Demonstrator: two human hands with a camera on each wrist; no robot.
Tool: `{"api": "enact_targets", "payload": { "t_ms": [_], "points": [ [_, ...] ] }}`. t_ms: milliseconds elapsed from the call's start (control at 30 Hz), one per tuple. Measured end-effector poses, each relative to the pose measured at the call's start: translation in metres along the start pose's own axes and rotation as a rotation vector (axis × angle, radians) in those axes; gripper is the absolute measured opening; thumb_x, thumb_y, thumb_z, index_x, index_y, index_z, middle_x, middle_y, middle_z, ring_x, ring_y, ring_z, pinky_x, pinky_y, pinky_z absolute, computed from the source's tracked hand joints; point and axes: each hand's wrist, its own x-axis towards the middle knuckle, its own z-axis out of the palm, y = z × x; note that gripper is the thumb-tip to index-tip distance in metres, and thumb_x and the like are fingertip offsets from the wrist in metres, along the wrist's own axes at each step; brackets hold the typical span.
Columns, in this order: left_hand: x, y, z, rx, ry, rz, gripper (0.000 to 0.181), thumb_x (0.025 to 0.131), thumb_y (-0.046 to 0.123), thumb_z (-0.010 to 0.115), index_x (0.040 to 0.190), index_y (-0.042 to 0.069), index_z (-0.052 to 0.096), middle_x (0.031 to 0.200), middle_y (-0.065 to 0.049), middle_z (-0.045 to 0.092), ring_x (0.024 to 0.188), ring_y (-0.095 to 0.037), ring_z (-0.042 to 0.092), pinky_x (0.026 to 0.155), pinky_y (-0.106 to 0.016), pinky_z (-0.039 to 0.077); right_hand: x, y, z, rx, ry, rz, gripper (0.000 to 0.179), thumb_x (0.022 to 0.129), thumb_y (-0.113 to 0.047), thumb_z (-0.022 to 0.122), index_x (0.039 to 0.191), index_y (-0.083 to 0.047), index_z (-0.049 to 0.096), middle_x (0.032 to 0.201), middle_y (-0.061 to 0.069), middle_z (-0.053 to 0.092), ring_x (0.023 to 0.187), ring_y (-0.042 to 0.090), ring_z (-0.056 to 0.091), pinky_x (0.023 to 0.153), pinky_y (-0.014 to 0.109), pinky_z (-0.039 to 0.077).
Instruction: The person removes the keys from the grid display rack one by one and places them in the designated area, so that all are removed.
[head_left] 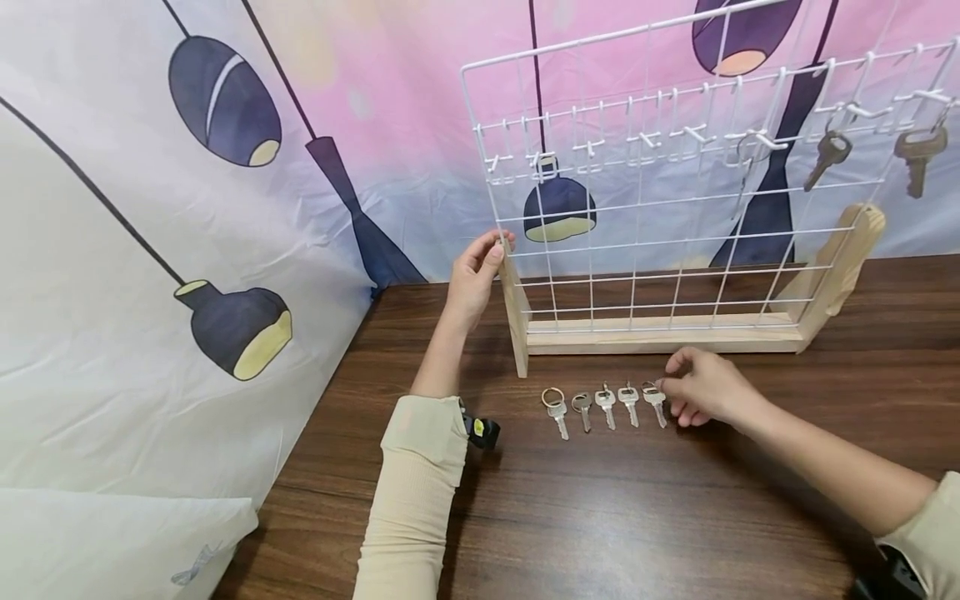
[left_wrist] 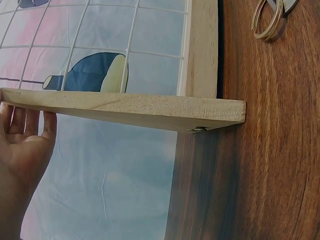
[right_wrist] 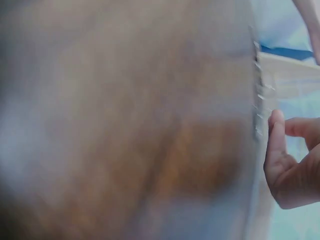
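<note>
My left hand (head_left: 472, 283) grips the upper end of the wooden side post (head_left: 516, 308) of a white wire grid rack (head_left: 637, 242), thumb in front. In the left wrist view, its fingertips (left_wrist: 49, 125) press against the post's flat side. Several silver keys on rings lie in a row on the table below the rack. My right hand (head_left: 708, 387) is beside the rightmost key (head_left: 656, 406), its thumb and forefinger right at that key's ring, other fingers loosely curled. The right wrist view is mostly blurred, showing thumb (right_wrist: 275, 145) and forefinger close together.
White hooks (head_left: 648, 140) line a bar across the rack. Toward its right, a brown key (head_left: 828, 158) and another brown key (head_left: 919, 154) hang, with a thin silver key (head_left: 742, 187) beside them. A printed curtain (head_left: 390, 108) stands behind the brown wooden table (head_left: 600, 517).
</note>
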Motion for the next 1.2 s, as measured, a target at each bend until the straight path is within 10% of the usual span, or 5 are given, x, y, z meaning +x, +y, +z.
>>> {"api": "enact_targets", "payload": {
  "t_ms": [267,500,667,867,1200],
  "points": [
    [-0.001,0.000,-0.001,-0.003,-0.003,-0.003,0.029,0.096,0.000,0.045,0.120,-0.015,0.049,0.118,-0.029,0.054,0.107,-0.024,0.054,0.095,-0.032,0.042,-0.017,-0.030,-0.042,-0.194,0.436,-0.290,0.032,0.091,-0.021,0.060,0.110,0.002,0.050,0.067,0.010,0.066,0.053,0.007,0.059,0.046,0.023,0.043],
    [-0.001,-0.001,-0.002,-0.001,-0.004,-0.008,0.029,0.096,-0.001,0.045,0.120,-0.015,0.048,0.118,-0.028,0.055,0.110,-0.030,0.053,0.095,-0.033,0.043,-0.015,-0.067,-0.074,-0.265,0.902,-0.460,0.038,0.083,-0.024,0.069,0.109,0.001,0.057,0.069,-0.027,0.058,0.058,-0.025,0.039,0.058,0.013,0.028],
    [-0.001,0.000,-0.002,-0.003,0.004,-0.007,0.029,0.096,-0.001,0.044,0.120,-0.016,0.048,0.118,-0.028,0.055,0.110,-0.028,0.054,0.095,-0.034,0.043,-0.007,-0.086,-0.089,-0.280,0.960,-0.434,0.045,0.084,-0.031,0.067,0.115,0.000,0.056,0.074,-0.007,0.068,0.061,-0.025,0.035,0.083,0.033,0.030],
    [0.000,0.000,-0.001,-0.008,0.002,-0.010,0.029,0.096,-0.001,0.044,0.120,-0.016,0.048,0.118,-0.028,0.054,0.110,-0.029,0.054,0.095,-0.034,0.043,0.002,-0.099,-0.096,-0.334,0.948,-0.328,0.049,0.085,-0.040,0.063,0.120,-0.006,0.057,0.093,0.019,0.068,0.058,-0.021,0.032,0.063,0.026,0.030],
    [0.001,-0.001,0.000,-0.016,-0.004,-0.003,0.029,0.096,-0.002,0.044,0.120,-0.016,0.048,0.117,-0.027,0.056,0.107,-0.024,0.055,0.095,-0.034,0.043,0.005,-0.103,-0.093,-0.315,1.023,-0.412,0.033,0.088,-0.029,0.056,0.105,-0.003,0.066,0.060,-0.052,0.030,0.058,-0.025,0.034,0.047,0.019,0.023]
  ]
}}
